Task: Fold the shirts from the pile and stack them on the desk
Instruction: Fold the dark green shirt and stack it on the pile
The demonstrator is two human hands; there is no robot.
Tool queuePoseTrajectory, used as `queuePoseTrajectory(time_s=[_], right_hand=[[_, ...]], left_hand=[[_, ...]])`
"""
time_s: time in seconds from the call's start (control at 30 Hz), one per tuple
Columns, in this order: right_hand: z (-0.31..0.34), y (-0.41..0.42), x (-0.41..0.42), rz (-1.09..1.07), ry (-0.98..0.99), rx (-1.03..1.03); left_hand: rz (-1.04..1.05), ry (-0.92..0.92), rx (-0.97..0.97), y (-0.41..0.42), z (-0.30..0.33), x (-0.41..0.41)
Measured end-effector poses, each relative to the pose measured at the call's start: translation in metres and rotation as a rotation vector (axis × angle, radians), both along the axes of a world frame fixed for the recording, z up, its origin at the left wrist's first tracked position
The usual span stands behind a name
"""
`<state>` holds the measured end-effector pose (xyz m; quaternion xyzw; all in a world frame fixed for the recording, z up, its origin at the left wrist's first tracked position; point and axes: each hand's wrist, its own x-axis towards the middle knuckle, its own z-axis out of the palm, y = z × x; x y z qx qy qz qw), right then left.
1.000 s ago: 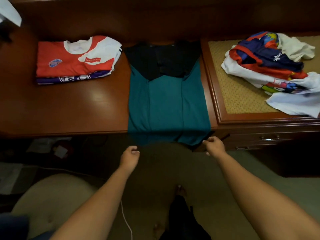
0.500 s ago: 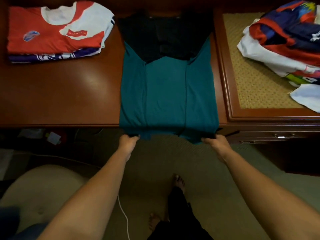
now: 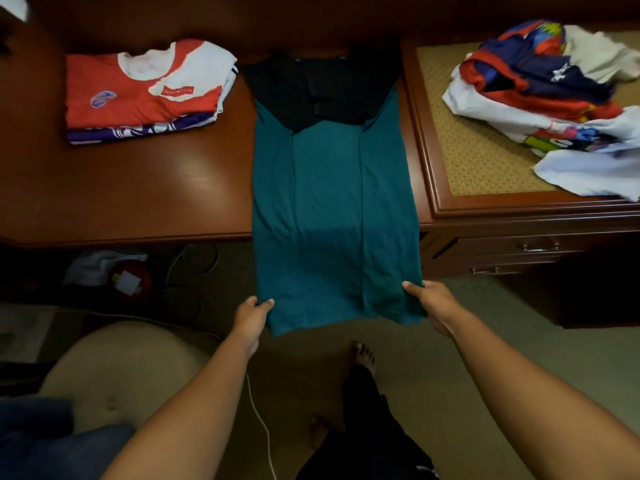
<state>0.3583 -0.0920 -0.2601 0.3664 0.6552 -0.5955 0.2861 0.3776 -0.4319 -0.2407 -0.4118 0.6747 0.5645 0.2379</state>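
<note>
Both hands pinch the hem of the teal shirt point(image 3: 332, 209), left hand point(image 3: 250, 318) at one bottom corner, right hand point(image 3: 434, 304) at the other. Beyond the grip the shirt lies sleeves-in on the tabletop point(image 3: 138, 188), hem hanging over the edge, probably lifted for folding upward. Folded stack point(image 3: 145, 95) far left of the grip, unfolded pile point(image 3: 554, 109) far right.
</note>
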Motion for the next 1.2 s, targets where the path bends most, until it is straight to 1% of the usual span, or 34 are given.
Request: queuePoseTrajectory(time_s=[0.13, 0.27, 0.33, 0.4, 0.5, 0.57, 0.67, 0.77, 0.93, 1.0, 1.1, 1.13, 1.2], right_hand=[[0.032, -0.011, 0.027, -0.008, 0.005, -0.002], [0.074, -0.019, 0.041, -0.015, 0.073, 0.058], [0.096, -0.021, 0.043, -0.018, 0.15, 0.144], [0.118, -0.022, 0.04, 0.024, 0.217, 0.274], [0.146, -0.022, 0.029, 0.049, 0.3, 0.442], [0.163, -0.022, 0.017, 0.022, 0.355, 0.472], [0.181, -0.022, -0.011, -0.013, 0.43, 0.414], [0.193, -0.022, -0.05, -0.073, 0.471, 0.338], [0.195, -0.018, -0.119, -0.181, 0.438, 0.117], [0.197, -0.015, -0.149, -0.235, 0.385, 0.009], [0.189, -0.007, -0.189, -0.219, 0.29, -0.161], [0.183, -0.004, -0.202, -0.185, 0.268, -0.167], [0.17, -0.001, -0.228, -0.112, 0.25, -0.103]], left_hand=[[0.068, 0.036, 0.023, -0.004, 0.033, 0.018], [0.09, 0.122, -0.062, 0.001, 0.07, 0.028], [0.131, 0.189, -0.104, 0.002, 0.086, 0.029], [0.17, 0.236, -0.103, 0.001, 0.1, 0.026], [0.175, 0.322, -0.113, 0.0, 0.12, 0.014], [0.171, 0.399, -0.141, 0.0, 0.134, 0.0], [0.149, 0.501, -0.121, 0.0, 0.149, -0.028], [0.121, 0.535, -0.025, 0.0, 0.161, -0.065], [0.196, 0.498, 0.229, 0.0, 0.167, -0.135], [0.217, 0.455, 0.283, -0.001, 0.162, -0.165], [0.16, 0.384, 0.225, -0.003, 0.155, -0.203], [0.128, 0.362, 0.192, -0.002, 0.153, -0.214], [0.077, 0.33, 0.153, -0.001, 0.149, -0.236]])
